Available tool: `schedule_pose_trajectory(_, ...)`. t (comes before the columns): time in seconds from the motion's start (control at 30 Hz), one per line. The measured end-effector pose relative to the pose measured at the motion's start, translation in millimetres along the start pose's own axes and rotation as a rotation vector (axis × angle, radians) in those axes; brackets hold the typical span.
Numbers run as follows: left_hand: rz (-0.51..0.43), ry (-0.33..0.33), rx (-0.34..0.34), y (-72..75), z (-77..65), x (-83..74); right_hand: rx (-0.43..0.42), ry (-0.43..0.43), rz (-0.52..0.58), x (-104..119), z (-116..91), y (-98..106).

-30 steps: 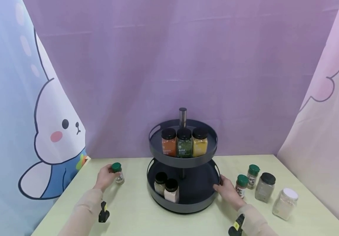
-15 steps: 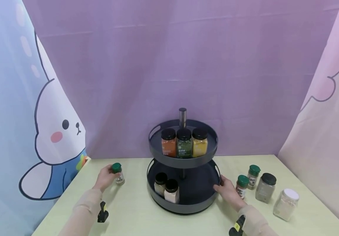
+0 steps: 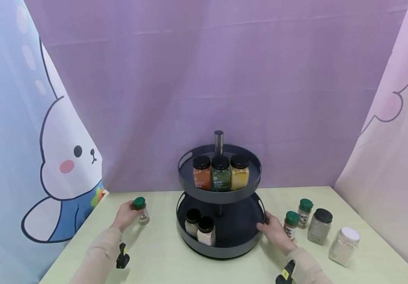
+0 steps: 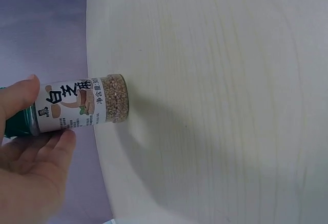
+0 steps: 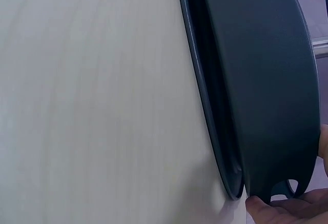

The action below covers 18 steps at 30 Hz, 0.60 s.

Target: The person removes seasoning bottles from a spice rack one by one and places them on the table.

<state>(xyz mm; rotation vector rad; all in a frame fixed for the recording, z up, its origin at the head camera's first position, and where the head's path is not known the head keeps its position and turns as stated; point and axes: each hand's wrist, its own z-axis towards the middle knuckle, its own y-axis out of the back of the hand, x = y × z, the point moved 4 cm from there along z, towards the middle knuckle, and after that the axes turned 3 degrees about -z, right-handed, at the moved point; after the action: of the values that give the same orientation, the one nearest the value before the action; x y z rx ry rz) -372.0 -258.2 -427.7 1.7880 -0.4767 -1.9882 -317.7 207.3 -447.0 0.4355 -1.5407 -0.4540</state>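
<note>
My left hand (image 3: 127, 215) pinches a green-capped spice jar (image 3: 142, 213) near its cap, on the left of the table. In the left wrist view this sesame jar (image 4: 77, 103) shows a white label and pale brown seeds at its base; whether it rests on the table I cannot tell. On the other side, my right hand (image 3: 276, 232) holds the right rim of a dark two-tier rotating rack (image 3: 219, 251) by its lower tray. The right wrist view shows the fingers (image 5: 287, 211) at the handle cutout of that tray wall (image 5: 266, 96).
Three black-lidded jars, orange (image 3: 202, 177), green (image 3: 220, 178) and yellow (image 3: 239, 177), stand on the upper tray. Two pale jars (image 3: 206, 235) sit in the lower one. Right of the rack are two green-capped jars (image 3: 290, 225), a black-lidded grey jar (image 3: 319, 227) and a white-lidded jar (image 3: 344, 246).
Both hands keep their holds on the jar and the rack. Only a very slight shift of the whole head view shows.
</note>
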Motion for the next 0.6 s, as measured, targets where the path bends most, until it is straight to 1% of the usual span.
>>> schedule_pose_trajectory(0.07,-0.011,0.009,0.011,-0.4,-2.0,1.1,0.003,0.003,-0.001,-0.4,-0.2,-0.4)
schedule_pose_trajectory(0.17,-0.032,0.054,0.025,-0.1,-5.6,2.4,0.008,0.007,0.003,-1.2,-0.8,-0.6)
schedule_pose_trajectory(0.2,-0.026,0.065,0.026,0.6,-6.6,1.7,0.008,0.009,0.005,-1.2,-0.8,-0.6)
schedule_pose_trajectory(0.3,-0.008,0.097,0.005,4.2,-9.8,-3.9,0.012,0.013,0.017,-1.8,-1.0,-0.2)
schedule_pose_trajectory(0.37,0.007,0.102,-0.017,7.0,-11.8,-10.4,0.011,0.014,0.021,-1.7,-0.7,0.0)
schedule_pose_trajectory(0.47,0.014,0.082,-0.058,11.0,-17.3,-24.6,0.012,0.010,0.021,-1.5,0.3,-0.1)
schedule_pose_trajectory(0.53,0.018,0.041,-0.079,11.7,-21.9,-36.2,0.011,0.006,0.015,-1.5,0.9,-0.3)
schedule_pose_trajectory(0.6,0.024,-0.017,-0.097,10.1,-26.9,-48.8,0.013,0.004,0.011,-1.8,1.3,-0.7)
